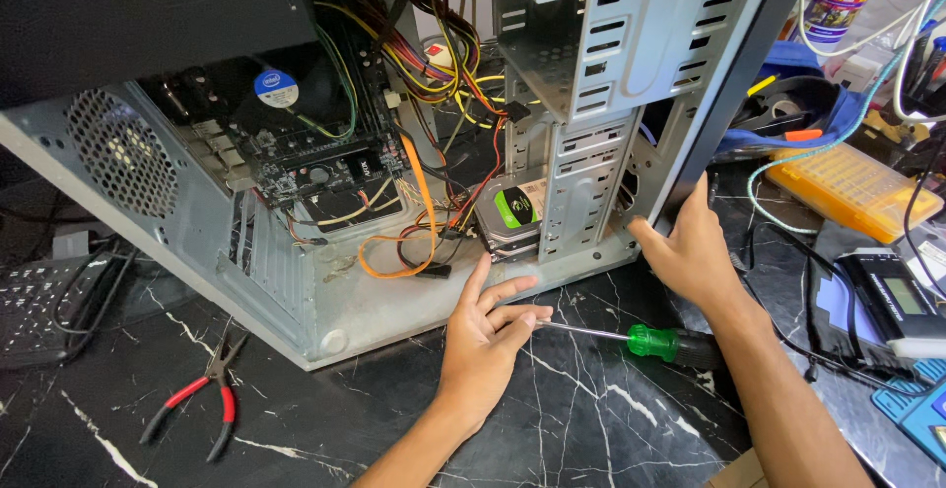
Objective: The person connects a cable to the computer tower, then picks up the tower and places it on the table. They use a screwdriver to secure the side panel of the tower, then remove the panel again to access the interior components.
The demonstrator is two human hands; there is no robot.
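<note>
Open PC case lying on the black marble tabletop, side panel off, guts exposed. Left hand sits at the case's bottom edge, around 6 o'clock from the hard drive, fingers spread loose and holding nothing, though the fingertips are right against the shaft of the green-handled screwdriver that lies flat on the tabletop. Right hand is at 3 o'clock of the drive cage, pressed on the case's front corner, fingers partly curled on the metal edge, not gripping a tool.

Stuff I'd worry about:
- That stamped steel cage edge looks sharp. With the right hand bracing there, a slip probably means a sliced finger.
- The screwdriver is loose and round. A nudge from the left hand could roll it away, or the tip could poke into the case.
- The orange data cable and the bundle of red/yellow power wires hang right beside the drive, at its 9 and 11 o'clock. Pulling the drive with them attached could yank a connector or stress the motherboard ports.
- The red-handled pliers at 8 o'clock are well apart, so no issue there.
</note>
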